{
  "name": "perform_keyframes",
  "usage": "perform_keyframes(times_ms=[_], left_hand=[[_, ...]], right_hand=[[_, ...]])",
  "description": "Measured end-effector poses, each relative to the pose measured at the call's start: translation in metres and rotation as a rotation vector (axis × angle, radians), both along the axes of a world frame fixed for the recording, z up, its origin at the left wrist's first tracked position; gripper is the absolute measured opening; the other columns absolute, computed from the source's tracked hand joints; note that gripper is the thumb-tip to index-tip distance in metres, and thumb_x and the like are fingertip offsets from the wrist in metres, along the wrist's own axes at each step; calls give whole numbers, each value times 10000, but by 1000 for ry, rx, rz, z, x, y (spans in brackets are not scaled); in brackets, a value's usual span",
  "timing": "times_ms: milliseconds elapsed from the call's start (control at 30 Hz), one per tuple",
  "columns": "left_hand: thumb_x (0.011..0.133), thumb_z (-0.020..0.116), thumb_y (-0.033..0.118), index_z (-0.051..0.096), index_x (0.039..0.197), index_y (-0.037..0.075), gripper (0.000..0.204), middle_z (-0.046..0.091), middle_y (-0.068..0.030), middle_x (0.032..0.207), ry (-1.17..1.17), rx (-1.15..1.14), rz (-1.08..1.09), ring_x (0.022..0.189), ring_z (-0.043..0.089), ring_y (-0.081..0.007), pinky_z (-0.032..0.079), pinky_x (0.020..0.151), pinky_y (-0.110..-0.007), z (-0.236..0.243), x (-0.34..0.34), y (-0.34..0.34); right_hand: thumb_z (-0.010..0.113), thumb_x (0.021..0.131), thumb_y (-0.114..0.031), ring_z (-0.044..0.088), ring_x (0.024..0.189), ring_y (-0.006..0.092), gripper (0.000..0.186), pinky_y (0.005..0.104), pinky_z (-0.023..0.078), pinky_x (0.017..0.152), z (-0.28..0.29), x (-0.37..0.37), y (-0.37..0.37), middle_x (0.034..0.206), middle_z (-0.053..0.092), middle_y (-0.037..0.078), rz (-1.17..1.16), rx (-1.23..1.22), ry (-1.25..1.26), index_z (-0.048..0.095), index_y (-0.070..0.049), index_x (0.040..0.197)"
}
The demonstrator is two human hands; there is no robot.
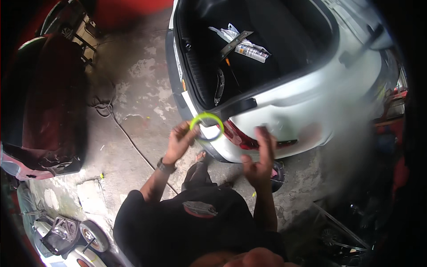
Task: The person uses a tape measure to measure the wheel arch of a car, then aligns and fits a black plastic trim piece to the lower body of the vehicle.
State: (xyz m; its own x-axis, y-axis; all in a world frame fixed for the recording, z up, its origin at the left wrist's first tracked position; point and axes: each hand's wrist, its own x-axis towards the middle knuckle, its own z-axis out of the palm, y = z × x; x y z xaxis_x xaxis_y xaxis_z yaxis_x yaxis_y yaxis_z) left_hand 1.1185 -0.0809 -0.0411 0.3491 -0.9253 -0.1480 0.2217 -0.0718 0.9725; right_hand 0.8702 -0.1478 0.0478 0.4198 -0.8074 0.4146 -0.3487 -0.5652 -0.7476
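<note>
Tape roll (205, 115), a bright yellow-green ring, is held up over the near corner of a white car (267, 115), beside its red tail light (240, 139). The left hand (181, 141) pinches the roll's left edge between thumb and fingers; whether the roll touches the car cannot be told. The right hand (261, 159) is raised near the car's tail light, right of the roll, fingers extended and thumb apart; it appears to hold nothing, though blur hides its fingertips. In the car's trunk (296, 46) lies a white printed tube (252, 52), its lettering too small to read. Below the car, a black shirt (169, 233) bears an illegible print (200, 209). Haze blurs the car's right side.
</note>
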Motion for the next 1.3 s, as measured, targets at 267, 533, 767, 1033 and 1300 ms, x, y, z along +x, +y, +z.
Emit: perform_keyframes(times_ms=[267,533,767,1033,1300], left_hand=[[941,685,361,689,967,3,359,628,-12,726,-118,227,-5,583,569,-70,459,475,-228,-119,37,-216],[881,663,355,721,1020,73,320,716,-115,837,-914,66,-245,838,719,-255,552,730,-362,-323,26,-391],[909,612,351,572,1224,115,395,583,-199,1139,-1374,575,264,851,608,-320,477,696,-420,-301,-4,-393],[864,666,169,667,795,75,117,689,-116,719,-757,368,-353,654,681,-274,513,534,-350,-267,88,-385],[929,533,148,630,985,-1,187,559,-22,686,55,154,-342,589,553,-117,436,533,-252,-89,86,-194]], right_hand=[[537,885,-693,184,1435,496,907,635,271,1116,-63,18,-69,1493,237,263,-381,-297,345,412,22,1428],[484,905,-695,201,1437,491,894,619,227,1138,-76,41,-87,1534,231,296,-379,-522,504,393,-17,1480],[546,870,-708,244,1416,491,887,630,250,1114,-88,13,-70,1525,272,275,-465,-349,586,466,-35,1441],[653,853,-598,330,1358,511,791,642,293,1069,-85,10,-76,1468,335,283,-385,-405,426,516,-26,1381],[599,909,-537,343,1346,525,710,649,284,1076,-80,11,-81,1447,352,299,-353,-492,284,509,-7,1374]])
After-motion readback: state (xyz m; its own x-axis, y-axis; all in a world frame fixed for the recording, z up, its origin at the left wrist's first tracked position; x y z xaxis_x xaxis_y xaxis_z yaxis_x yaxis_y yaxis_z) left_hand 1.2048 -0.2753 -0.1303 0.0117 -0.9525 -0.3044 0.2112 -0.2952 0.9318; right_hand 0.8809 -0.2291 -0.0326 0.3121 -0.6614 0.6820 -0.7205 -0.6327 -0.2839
